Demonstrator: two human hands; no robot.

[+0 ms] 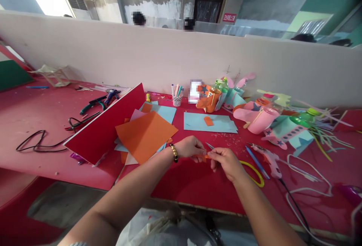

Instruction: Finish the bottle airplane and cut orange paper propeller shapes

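Note:
A small piece of orange paper point(202, 158) is pinched between the fingers of my left hand point(189, 148) and my right hand point(226, 159), low over the front of the red table. Scissors with a yellow handle point(259, 180) show on both sides of my right hand; the hand hides their middle. Just beyond my hands, light blue paper sheets point(195, 121) lie flat with a small orange cutout point(208, 121) on top. To the left of my left hand, a large orange sheet point(147, 135) covers a stack of coloured paper.
A pink glue gun point(270, 159), its cord and a blue pen point(257, 162) lie at right. Decorated bottle crafts point(263, 119) stand behind them. A pen cup point(177, 100) is at the back. A red divider board point(104, 125) separates pliers point(93, 104) and black cable at left.

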